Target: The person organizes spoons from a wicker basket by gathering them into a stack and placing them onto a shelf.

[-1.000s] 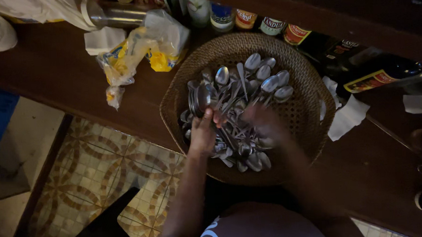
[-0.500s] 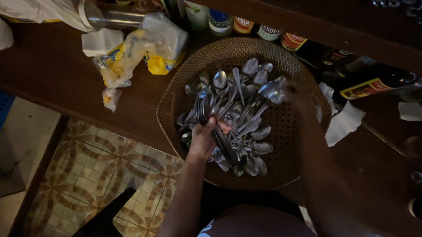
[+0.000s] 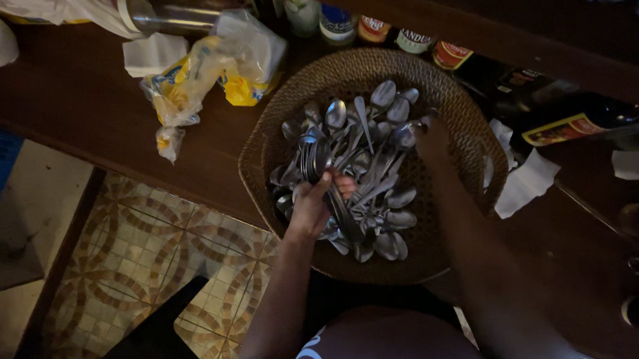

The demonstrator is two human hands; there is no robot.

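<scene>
You are leaning over a dark wooden counter, your left hand closing its fingers around a bundle of metal spoons inside a round woven basket that is sitting on the counter and holding a heap of loose spoons. Your right hand is reaching to the far side of the heap, touching a spoon there; its fingers are too dim to read. Crumpled plastic bags, white napkins and bottles are lying around the basket, and patterned floor tiles are showing below the counter edge.

Far left: you've got a crumpled yellow plastic bag beside a white napkin.
Far right: dark bottles lying down.
Near left: patterned tile floor.
</scene>
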